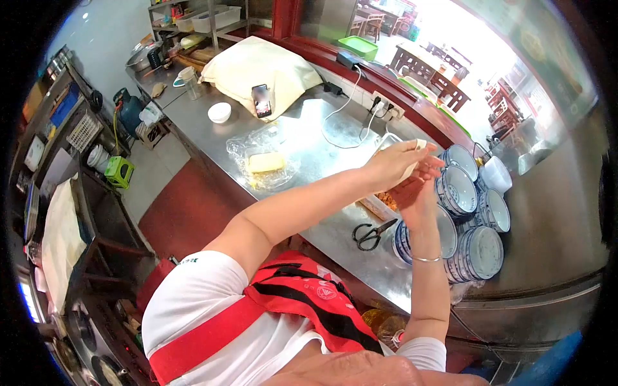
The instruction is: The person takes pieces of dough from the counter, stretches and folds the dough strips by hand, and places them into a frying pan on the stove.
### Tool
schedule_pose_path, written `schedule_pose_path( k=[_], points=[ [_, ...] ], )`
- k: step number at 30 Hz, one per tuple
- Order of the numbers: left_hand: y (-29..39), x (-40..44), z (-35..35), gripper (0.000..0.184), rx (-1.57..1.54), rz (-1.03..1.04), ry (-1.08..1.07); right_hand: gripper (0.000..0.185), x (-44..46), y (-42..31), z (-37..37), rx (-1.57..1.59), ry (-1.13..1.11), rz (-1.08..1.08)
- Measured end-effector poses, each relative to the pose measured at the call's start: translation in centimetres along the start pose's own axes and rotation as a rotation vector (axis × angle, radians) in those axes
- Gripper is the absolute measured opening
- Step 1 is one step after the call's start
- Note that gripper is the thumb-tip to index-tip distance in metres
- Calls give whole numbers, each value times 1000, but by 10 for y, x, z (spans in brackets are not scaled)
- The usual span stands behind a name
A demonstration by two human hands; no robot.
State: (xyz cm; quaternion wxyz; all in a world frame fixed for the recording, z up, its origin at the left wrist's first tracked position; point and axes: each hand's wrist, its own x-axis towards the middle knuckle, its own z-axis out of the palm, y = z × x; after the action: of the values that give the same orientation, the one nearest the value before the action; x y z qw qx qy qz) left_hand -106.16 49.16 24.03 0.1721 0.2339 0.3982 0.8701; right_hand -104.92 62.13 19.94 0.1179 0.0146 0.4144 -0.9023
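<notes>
My left hand [391, 162] and my right hand [415, 193] meet above the right part of the steel table. Between them is a pale, thin wrapper-like sheet [410, 170], mostly covered by my fingers. Both hands have curled fingers touching it. Partly hidden beneath my hands is a tray with orange-red filling [387, 200]. Black-handled scissors [371, 235] lie near the table's front edge. A pale yellow block [266, 162], perhaps dough or stacked wrappers, rests on crumpled clear plastic [239, 147] to the left.
Stacks of blue-and-white bowls [484, 251] crowd the right end. Farther back are a white bowl [219, 113], a phone [261, 101] leaning on a cream cloth bundle [257, 71], and a white cable [329, 132]. A red ledge [412, 96] borders the steel table [309, 212].
</notes>
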Motion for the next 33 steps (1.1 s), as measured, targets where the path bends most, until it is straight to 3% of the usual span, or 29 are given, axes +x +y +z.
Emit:
schedule_pose_path(
  k=[2,4,5,8,14,16,17,18,20,24,25,26,28,33],
  points=[
    [9,8,-4,39,-15,-37,54,55,-6,12,6,-18,-62,40],
    [11,22,-17,39,37,-45,46,54,-11,22,3,-118,-180,-51],
    [13,26,-26,38,51,-52,60,46,-14,23,5,-338,-282,-145],
    [3,41,-50,35,-22,-117,119,29,-32,21,20,-461,-210,-53],
    [-26,32,-89,36,-174,-282,105,28,-24,11,22,-406,-196,-85],
    [-42,22,-116,33,-305,-348,-204,28,-14,8,18,-406,-181,-109],
    [-67,34,-142,37,-736,-400,-642,28,-9,6,17,-352,-198,-115],
    [-64,24,-130,37,-738,-408,-645,28,-5,3,16,-299,-216,-121],
    [-53,-12,-92,42,-229,-320,261,29,-1,-4,24,-293,-223,-120],
    [-36,-46,-62,54,-160,-411,-3,30,6,-15,34,-245,-177,-103],
    [-27,-56,-45,55,-122,-303,-74,32,14,-14,31,-307,-180,-135],
    [-28,-64,-44,55,-123,-302,-69,35,23,-12,28,-370,-184,-167],
    [-27,-78,-43,49,188,-423,-107,34,39,-9,25,-348,-177,-146],
    [-10,-88,-34,42,126,-390,-131,32,61,10,17,-304,-124,-122]
  ],
)
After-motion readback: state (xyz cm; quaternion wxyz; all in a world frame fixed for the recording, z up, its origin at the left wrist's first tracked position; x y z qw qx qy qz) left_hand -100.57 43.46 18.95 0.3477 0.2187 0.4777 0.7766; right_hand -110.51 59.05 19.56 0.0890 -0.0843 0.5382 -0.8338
